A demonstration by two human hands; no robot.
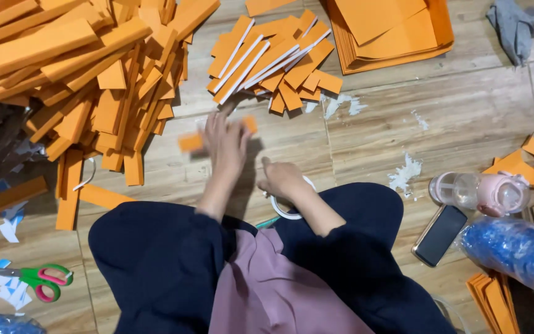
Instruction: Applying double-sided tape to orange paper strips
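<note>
Wooden floor's buried in orange strips, big heap (81, 68) on your left with scissors (41, 281) near your knee. Your left hand (225, 143) is out front, fingers together pressing a blurry orange strip (217, 135) lying crosswise, long axis left-right, ends poking out both sides. Your right hand (281, 178) sits closer in, curled on a white tape roll (292, 207).

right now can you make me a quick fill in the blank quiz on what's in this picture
1. The left hand holds a blurred strip coloured ____.
2. The right hand rests on a white roll of ____.
3. The scissors have handles in green and ____.
4. Beside the pink bottle a ____ lies flat with its dark screen up.

Missing words: orange; tape; pink; phone
</note>
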